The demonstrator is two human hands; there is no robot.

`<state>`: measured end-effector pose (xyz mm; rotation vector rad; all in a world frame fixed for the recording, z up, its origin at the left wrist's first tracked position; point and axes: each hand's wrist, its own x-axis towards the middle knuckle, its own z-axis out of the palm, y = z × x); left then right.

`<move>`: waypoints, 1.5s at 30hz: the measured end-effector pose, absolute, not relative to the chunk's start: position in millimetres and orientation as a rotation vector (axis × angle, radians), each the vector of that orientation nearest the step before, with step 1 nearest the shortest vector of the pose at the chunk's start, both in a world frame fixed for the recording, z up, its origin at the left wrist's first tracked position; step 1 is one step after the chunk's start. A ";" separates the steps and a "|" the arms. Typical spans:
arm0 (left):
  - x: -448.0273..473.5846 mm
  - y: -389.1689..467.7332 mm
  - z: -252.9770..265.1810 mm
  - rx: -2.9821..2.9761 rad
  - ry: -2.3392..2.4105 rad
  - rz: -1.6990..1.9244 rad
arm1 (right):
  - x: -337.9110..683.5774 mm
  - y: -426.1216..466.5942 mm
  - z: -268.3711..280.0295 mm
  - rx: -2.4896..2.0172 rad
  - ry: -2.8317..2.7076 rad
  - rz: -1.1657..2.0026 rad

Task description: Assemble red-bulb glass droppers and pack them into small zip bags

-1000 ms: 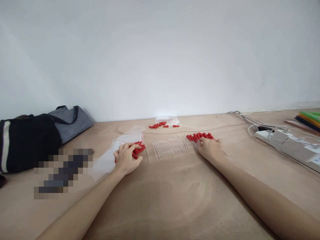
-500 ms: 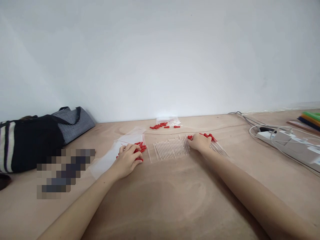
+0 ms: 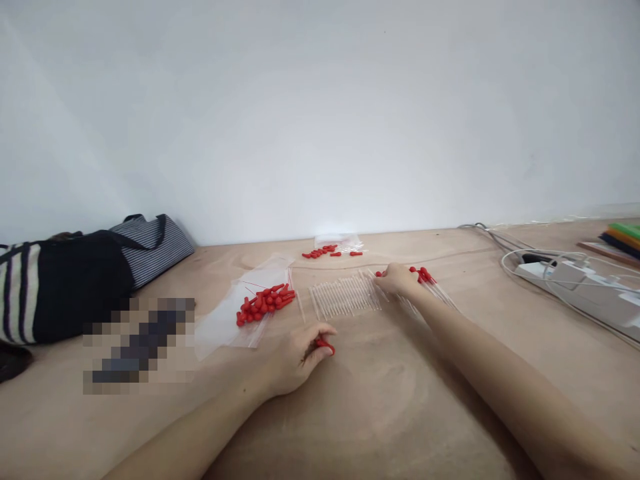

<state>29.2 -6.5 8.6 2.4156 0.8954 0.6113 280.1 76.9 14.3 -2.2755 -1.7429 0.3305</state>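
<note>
A row of thin pale sticks (image 3: 345, 298) lies side by side on a wooden table (image 3: 370, 413), with a person's two bare hands close to it. The left hand (image 3: 293, 360) is just in front of the row, toward its left end, thumb and fingers pinched around one small red bulb (image 3: 327, 346). The right hand (image 3: 399, 279) is at the row's right end, fingers bent downward; a bit of red shows by its fingertips, but whether it grips anything cannot be told. To the right of the row, beyond that hand, a few red-topped sticks (image 3: 424, 275) lie slanting together. Left of the row, past a single loose stick (image 3: 300, 307), a pile of red bulbs (image 3: 265, 305) sits on a clear plastic bag (image 3: 220, 323), above and left of the left hand. Behind the row are more red pieces (image 3: 318, 253) beside a smaller plastic bag (image 3: 327, 240). Well to the row's right is a white power strip (image 3: 575, 290); well to its left, a black bag (image 3: 80, 283).
</note>
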 end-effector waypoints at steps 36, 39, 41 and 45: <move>37.4 3.7 -13.6 2.059 1.000 0.732 | 240.3 -36.7 -20.9 -1.138 -2.115 0.317; 37.2 4.1 -12.8 2.039 1.001 0.744 | 241.2 -35.9 -22.4 -1.144 -2.114 0.294; 37.3 4.5 -11.8 2.012 1.024 0.778 | 241.1 -35.4 -23.3 -1.161 -2.114 0.286; 37.1 5.9 -10.3 1.960 1.043 0.859 | 241.1 -34.2 -24.2 -1.189 -2.113 0.299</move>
